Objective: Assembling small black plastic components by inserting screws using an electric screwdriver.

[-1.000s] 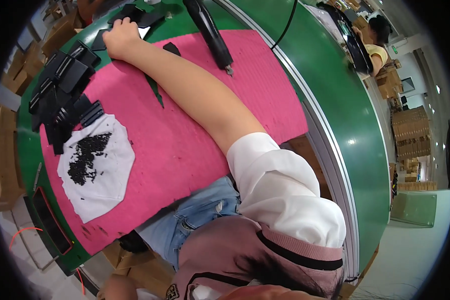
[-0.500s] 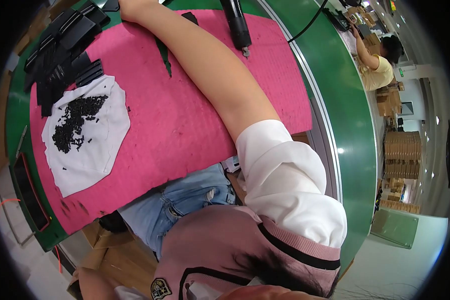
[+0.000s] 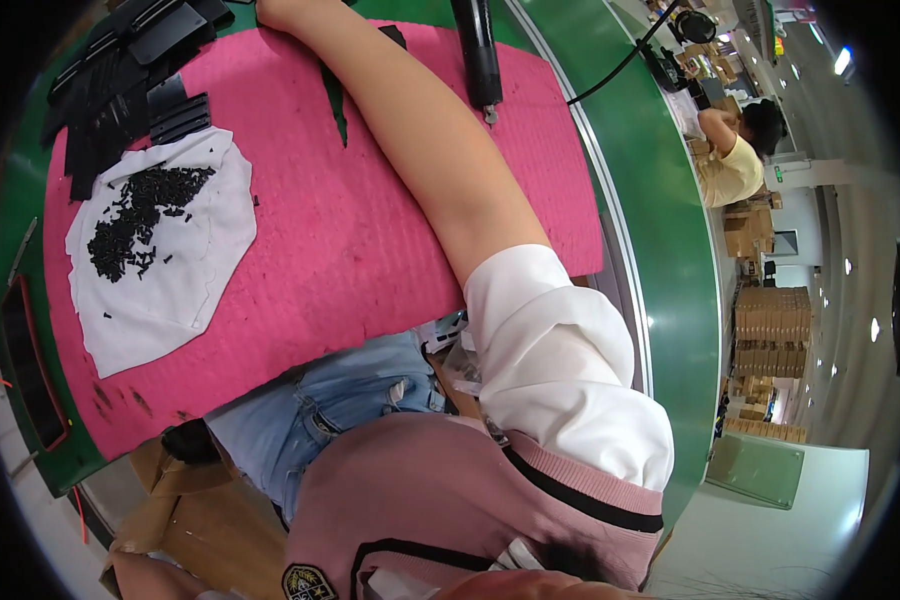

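One bare left forearm (image 3: 155, 578) enters below the pink rectangular mat (image 3: 320, 250); how its fingers stand cannot be told. On the mat's left lies one white cloth (image 3: 215, 270) bearing one heap of small black screws (image 3: 150, 195), too many to count. Several flat black plastic pieces (image 3: 170, 40) overlap at the mat's far left corner. One black cylindrical tool (image 3: 480, 70) points onto its far side. One bare right hand (image 3: 275, 10) reaches the mat's far edge, fingers out of frame, state unclear.

The right hand (image 3: 274, 10) has mostly passed out of view.
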Demonstrator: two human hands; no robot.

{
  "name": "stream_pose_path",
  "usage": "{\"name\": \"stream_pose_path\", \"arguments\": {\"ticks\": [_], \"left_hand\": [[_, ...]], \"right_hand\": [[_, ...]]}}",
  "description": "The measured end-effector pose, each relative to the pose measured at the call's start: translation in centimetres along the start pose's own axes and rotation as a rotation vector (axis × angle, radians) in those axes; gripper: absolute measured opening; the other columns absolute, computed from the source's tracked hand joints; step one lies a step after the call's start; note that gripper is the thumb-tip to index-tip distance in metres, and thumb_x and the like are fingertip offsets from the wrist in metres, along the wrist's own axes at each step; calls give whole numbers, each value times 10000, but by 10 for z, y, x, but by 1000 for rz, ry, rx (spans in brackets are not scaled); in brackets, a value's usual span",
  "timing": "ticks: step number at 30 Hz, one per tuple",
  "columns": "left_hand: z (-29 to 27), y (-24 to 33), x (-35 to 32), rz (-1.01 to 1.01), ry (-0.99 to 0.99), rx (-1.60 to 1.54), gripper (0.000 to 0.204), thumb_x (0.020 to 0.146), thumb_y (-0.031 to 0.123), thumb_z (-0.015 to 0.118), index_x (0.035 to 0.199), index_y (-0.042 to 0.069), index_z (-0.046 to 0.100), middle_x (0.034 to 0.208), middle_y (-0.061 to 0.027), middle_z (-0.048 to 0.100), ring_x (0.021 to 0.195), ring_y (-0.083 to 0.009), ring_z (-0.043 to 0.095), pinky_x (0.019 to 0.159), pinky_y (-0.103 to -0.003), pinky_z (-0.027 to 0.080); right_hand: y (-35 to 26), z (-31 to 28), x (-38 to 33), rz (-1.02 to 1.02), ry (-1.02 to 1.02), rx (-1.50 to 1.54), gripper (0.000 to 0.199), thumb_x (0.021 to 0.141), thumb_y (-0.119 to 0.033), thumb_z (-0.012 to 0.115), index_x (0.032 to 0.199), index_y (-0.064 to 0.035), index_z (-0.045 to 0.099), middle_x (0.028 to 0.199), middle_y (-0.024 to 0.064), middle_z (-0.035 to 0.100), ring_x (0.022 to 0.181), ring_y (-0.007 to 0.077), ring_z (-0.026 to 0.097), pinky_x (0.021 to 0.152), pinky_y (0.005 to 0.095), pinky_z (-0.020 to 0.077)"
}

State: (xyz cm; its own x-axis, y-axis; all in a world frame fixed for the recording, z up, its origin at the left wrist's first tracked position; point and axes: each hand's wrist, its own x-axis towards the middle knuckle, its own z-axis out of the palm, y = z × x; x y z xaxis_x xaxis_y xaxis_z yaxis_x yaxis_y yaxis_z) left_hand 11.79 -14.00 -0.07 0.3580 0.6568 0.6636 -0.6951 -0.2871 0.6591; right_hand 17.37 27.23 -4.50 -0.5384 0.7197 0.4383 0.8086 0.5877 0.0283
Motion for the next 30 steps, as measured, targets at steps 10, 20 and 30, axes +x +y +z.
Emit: {"name": "stream_pose_path", "arguments": {"ticks": [10,20,30], "left_hand": [[1,-4,-18,316,-127,-163,244,897,117,455,1026,-6,623,1013,-169,631,935,-269,625,790,-422,491],[-10,8,-10,573,-388,-242,262,902,128,445,1032,-8,628,1034,-187,634,956,-290,630,801,-445,491],[-5,96,1,711,-807,-51,280,906,138,434,1038,-9,633,1056,-205,638,977,-311,634,813,-468,490]], "right_hand": [[6,10,-2,-69,83,-98,273,893,-245,478,1075,-66,576,969,168,571,904,313,574,773,422,485],[11,19,2,-43,125,-24,306,753,-283,637,1025,-142,637,1085,214,548,1027,396,523,808,473,492],[-13,4,4,-32,151,58,222,728,-197,605,941,-155,652,1004,165,546,980,345,545,781,470,501]]}}
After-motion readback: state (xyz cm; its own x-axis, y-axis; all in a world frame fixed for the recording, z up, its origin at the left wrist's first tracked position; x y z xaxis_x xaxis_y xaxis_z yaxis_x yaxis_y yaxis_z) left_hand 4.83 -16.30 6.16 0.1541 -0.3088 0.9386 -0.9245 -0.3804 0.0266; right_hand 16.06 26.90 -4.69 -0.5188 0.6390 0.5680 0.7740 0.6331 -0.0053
